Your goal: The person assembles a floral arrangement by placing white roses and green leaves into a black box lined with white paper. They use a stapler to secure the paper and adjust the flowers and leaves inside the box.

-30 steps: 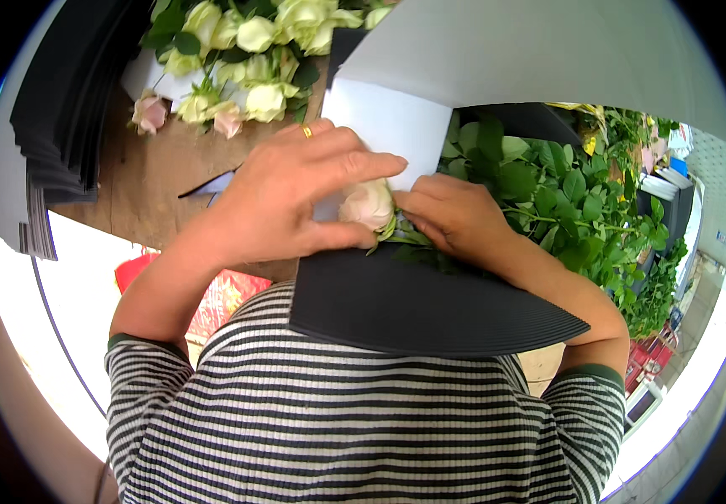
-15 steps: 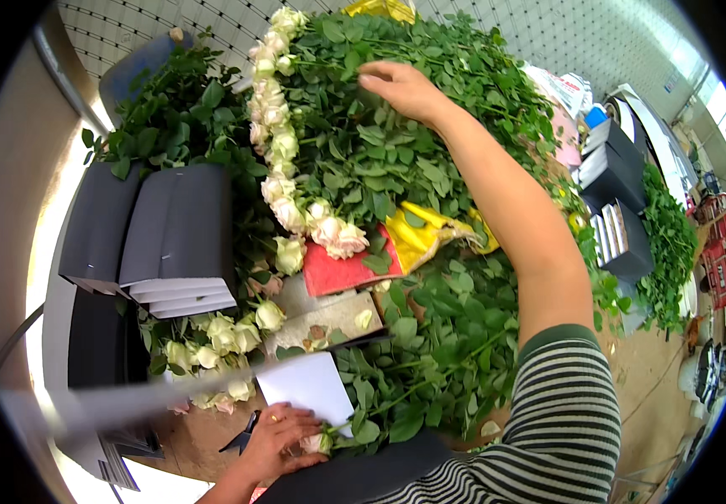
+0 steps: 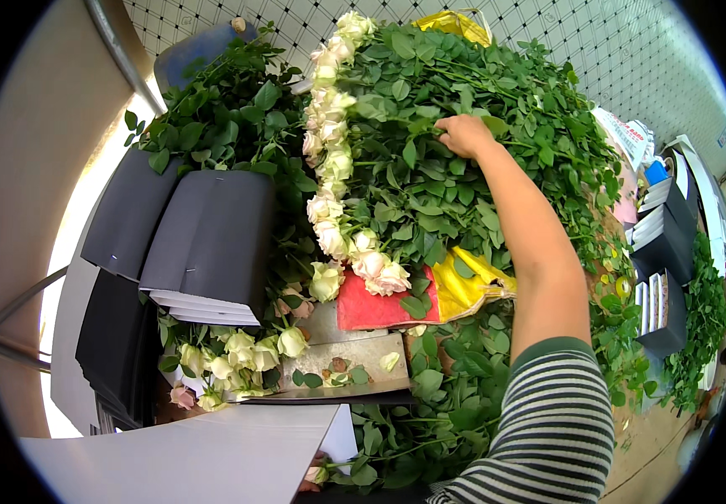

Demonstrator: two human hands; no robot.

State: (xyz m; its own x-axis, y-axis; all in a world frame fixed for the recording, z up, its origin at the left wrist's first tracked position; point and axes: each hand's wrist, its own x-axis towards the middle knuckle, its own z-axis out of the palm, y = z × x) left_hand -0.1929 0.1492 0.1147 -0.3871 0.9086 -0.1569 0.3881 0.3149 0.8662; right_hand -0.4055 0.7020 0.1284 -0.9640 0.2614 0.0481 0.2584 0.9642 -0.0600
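Note:
My right hand reaches far out into a big heap of leafy rose stems, its fingers curled around green stems near the top of the heap. A row of cream rose heads runs down the heap's left side. Only a sliver of my left hand shows at the bottom edge. It sits under a large pale paper sheet, next to a pale bud. What it grips is hidden.
Stacks of dark grey paper sleeves stand at the left over a small bunch of cream roses. A red and yellow wrapper lies under the heap. Dark boxes sit at the right. Loose leafy stems are near my body.
My view swung up from my hands wrapping a rose at my chest. My right arm stretched out over the heap and has now sunk its fingers into the stems.

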